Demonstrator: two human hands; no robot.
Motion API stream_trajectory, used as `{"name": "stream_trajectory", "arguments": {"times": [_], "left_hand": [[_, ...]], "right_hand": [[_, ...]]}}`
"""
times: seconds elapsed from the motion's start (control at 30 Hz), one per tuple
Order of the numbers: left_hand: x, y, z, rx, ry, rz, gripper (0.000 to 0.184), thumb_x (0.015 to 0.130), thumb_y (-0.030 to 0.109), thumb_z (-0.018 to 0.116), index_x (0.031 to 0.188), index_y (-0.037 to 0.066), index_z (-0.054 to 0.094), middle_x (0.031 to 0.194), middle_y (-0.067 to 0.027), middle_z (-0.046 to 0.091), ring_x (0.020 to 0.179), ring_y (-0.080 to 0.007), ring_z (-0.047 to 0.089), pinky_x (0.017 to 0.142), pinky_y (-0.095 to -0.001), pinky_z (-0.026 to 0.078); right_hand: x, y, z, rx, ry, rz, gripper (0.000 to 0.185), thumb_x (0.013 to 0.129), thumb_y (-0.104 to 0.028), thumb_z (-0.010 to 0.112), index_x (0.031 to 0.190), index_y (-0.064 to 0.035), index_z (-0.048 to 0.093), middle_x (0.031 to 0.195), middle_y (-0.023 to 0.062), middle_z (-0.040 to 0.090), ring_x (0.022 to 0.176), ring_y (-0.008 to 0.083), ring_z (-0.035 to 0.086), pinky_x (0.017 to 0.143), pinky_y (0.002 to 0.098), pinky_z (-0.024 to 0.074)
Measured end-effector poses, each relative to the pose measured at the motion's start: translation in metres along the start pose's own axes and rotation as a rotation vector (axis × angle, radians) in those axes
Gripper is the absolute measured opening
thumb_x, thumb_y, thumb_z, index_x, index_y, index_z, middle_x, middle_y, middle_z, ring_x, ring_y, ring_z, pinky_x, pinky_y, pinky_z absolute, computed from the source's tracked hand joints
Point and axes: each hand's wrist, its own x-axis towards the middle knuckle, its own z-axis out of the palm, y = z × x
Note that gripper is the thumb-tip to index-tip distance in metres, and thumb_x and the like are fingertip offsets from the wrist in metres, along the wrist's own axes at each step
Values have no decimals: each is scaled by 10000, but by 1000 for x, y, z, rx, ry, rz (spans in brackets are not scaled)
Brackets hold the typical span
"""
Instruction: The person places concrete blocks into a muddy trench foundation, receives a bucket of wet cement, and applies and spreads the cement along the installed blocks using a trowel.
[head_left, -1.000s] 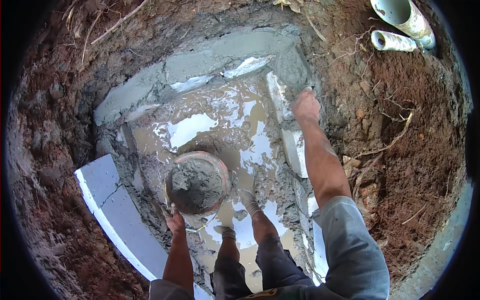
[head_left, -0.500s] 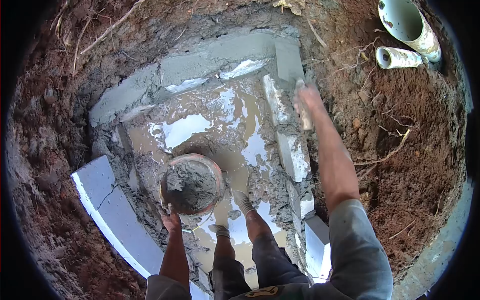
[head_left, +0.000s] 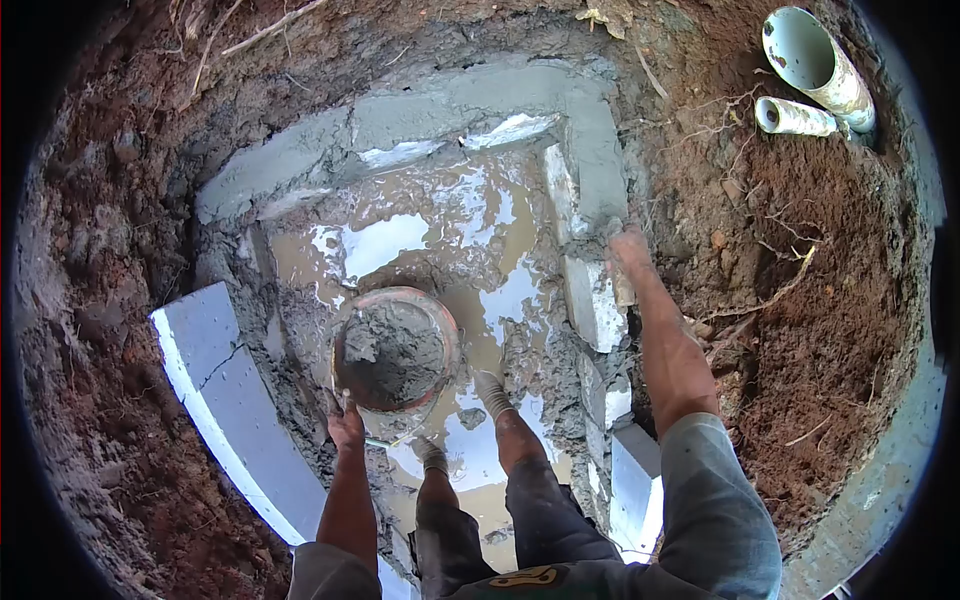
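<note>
My right hand (head_left: pixel 630 255) is closed round the pale handle of a trowel (head_left: pixel 624 288). Its flat blade blends with the grey mortar on top of the right-hand block course (head_left: pixel 597 165), so its outline is hard to make out. Low on the left, my left hand (head_left: pixel 345 422) grips the near-left rim of a round bucket (head_left: pixel 452 335). Wet grey mortar (head_left: pixel 385 345) fills part of that bucket, and a thin wire handle hangs along its near side. Mortar also coats the far block course (head_left: pixel 440 100).
Muddy water (head_left: pixel 385 245) covers the pit floor round my feet. A cracked pale slab (head_left: pixel 235 390) leans at the left, and another block (head_left: pixel 637 480) sits at the right. Two pipes (head_left: pixel 845 85) stick out of the earth wall (head_left: pixel 800 330) at upper right; roots poke from it.
My right hand has drawn the trowel toward me along the right-hand course, leaving smooth mortar behind it. My left hand stays at the bucket. The whole view has shifted slightly.
</note>
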Motion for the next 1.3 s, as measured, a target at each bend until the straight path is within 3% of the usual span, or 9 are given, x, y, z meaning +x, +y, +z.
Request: {"name": "stream_trajectory", "arguments": {"times": [0.2, 0.27, 0.37, 0.47, 0.67, 0.73, 0.8, 1.17, 1.3], "left_hand": [[-4, 12, -7, -140, -41, 87, 513, 917, 319, 507, 1296, -20, 441, 1161, -217, 581, 1054, -339, 539, 890, -339, 405], [7, 2, -1, -364, -51, -49, 315, 918, 189, 520, 1139, -31, 560, 1045, -129, 626, 915, -264, 558, 819, -342, 424], [24, -25, 6, -180, -144, -1, 535, 905, 390, 514, 1262, -8, 493, 1157, -124, 590, 1004, -240, 560, 906, -366, 414], [59, -66, 45, -792, -36, 74, 467, 874, 320, 592, 1212, 2, 543, 1074, -111, 623, 953, -228, 573, 836, -336, 445], [30, -32, 13, -686, -167, -95, 431, 885, 165, 602, 1272, 5, 500, 1073, -56, 612, 916, -140, 548, 799, -270, 443], [23, -27, 16, -779, -142, -96, 440, 892, 163, 598, 1289, 10, 487, 1078, -49, 608, 926, -116, 534, 805, -255, 435], [27, -29, 24, -760, -80, -17, 266, 877, 293, 604, 871, 27, 620, 628, -5, 555, 514, -102, 495, 501, -255, 382], [-2, 2, 29, -786, -111, 25, 472, 877, 391, 596, 1201, 51, 557, 669, 12, 534, 510, -86, 481, 498, -248, 400], [-22, 17, 40, -707, -154, 33, 531, 903, 362, 567, 1322, 53, 461, 752, -5, 567, 514, -77, 478, 495, -227, 411]], "right_hand": [[-133, 23, -8, 314, 2, 190, 152, 838, -248, 574, 802, -108, 527, 585, 28, 508, 430, 178, 508, 356, 329, 427], [-170, 74, 4, 34, -17, 22, 251, 866, -269, 546, 950, -34, 577, 548, 104, 557, 495, 290, 596, 466, 399, 501], [-256, 67, 41, -489, -65, -576, 326, 853, -283, 552, 1072, -42, 570, 674, 135, 599, 626, 319, 634, 613, 393, 531], [-295, 16, 89, -983, -256, -630, 343, 835, -246, 545, 1114, -47, 565, 916, 177, 600, 847, 334, 629, 708, 407, 524], [-268, -51, 184, -1601, -148, -1153, 418, 860, -177, 480, 1237, 4, 474, 1186, 176, 535, 1126, 337, 508, 818, 417, 467], [-248, -79, 218, -1576, -413, -980, 419, 843, -175, 498, 1223, 3, 498, 1170, 177, 558, 1063, 339, 547, 772, 430, 472], [-250, -89, 252, -1586, -530, -911, 416, 829, -174, 515, 1207, -1, 523, 1142, 174, 584, 1002, 341, 579, 737, 448, 474], [-297, 29, 243, -1174, -145, -1316, 199, 800, -130, 502, 880, -14, 641, 886, 169, 596, 937, 303, 584, 708, 452, 479], [-268, 33, 217, -1148, -247, -800, 249, 823, -192, 492, 917, -26, 652, 920, 196, 632, 920, 336, 616, 749, 421, 503]]}}
